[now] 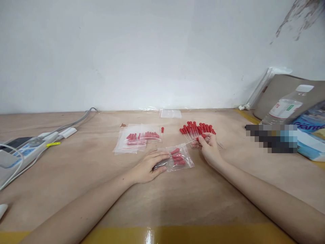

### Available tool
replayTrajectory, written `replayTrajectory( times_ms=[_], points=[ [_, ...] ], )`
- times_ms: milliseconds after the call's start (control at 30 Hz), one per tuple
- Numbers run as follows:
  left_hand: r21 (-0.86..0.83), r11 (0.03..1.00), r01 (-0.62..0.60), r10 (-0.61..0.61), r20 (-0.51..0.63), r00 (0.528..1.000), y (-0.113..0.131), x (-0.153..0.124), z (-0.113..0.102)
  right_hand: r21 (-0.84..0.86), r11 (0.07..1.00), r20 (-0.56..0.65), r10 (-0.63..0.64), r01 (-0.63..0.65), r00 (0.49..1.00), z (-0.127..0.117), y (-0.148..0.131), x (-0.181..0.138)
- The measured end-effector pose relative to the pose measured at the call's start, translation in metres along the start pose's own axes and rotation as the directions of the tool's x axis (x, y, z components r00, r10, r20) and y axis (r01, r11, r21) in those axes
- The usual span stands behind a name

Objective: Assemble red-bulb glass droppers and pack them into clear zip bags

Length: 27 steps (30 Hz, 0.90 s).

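My left hand (149, 166) lies over the left end of a clear zip-lock bag (189, 162), its fingers and thumb holding the plastic against the table. Inside that bag are several droppers with red rubber bulbs (178, 157). Between the fingertips of my right hand (210, 148) is the red bulb of another dropper (193, 140), whose thin stem points left toward the bag. Just behind this hand sits a pile of red-bulbed droppers (195, 127), tips toward me. Further left, filled bags (132, 139) overlap in a stack, and a single dropper (162, 130) lies beside them.
A flat small bag (170, 114) lies near the wall. On the left are a power strip (27, 149) and grey cable (73, 122). At right stand a water bottle (286, 106) and a blue-white package (311, 135). Yellow tape (122, 235) runs along the front edge.
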<state>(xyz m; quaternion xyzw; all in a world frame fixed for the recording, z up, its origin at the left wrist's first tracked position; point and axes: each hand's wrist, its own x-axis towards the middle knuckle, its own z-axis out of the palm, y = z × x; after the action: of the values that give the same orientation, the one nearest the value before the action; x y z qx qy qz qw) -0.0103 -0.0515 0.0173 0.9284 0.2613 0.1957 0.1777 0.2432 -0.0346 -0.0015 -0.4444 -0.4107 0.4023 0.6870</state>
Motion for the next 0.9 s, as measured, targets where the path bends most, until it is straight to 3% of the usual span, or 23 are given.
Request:
replayTrajectory(
  times_ms=[333,400,567,700,833,900],
  points=[
    [0.012,1.0,0.01,-0.01,-0.01,1.0,0.0,-0.001,0.001,0.071,0.994,0.023,0.085,-0.087,0.996,-0.007,0.004,0.0],
    [0.03,0.999,0.011,-0.011,-0.006,1.0,-0.001,-0.002,0.002,0.063,0.989,0.073,0.128,-0.133,0.989,-0.003,0.003,-0.004],
    [0.056,0.998,0.028,-0.029,0.007,1.0,-0.002,-0.002,0.001,-0.182,0.963,0.283,0.245,-0.199,0.927,0.001,-0.002,-0.01],
    [0.057,0.998,0.025,-0.027,0.02,0.999,0.0,-0.002,0.0,-0.34,0.916,0.334,0.33,-0.214,0.883,-0.001,-0.006,-0.005],
    [0.06,0.998,0.03,-0.031,0.02,0.999,0.001,-0.001,-0.001,-0.454,0.865,0.425,0.421,-0.213,0.801,0.003,-0.008,0.003],
    [0.06,0.997,0.038,-0.039,0.015,0.999,0.001,-0.001,-0.001,-0.513,0.836,0.425,0.442,-0.192,0.79,0.009,-0.007,0.004]
  ],
)
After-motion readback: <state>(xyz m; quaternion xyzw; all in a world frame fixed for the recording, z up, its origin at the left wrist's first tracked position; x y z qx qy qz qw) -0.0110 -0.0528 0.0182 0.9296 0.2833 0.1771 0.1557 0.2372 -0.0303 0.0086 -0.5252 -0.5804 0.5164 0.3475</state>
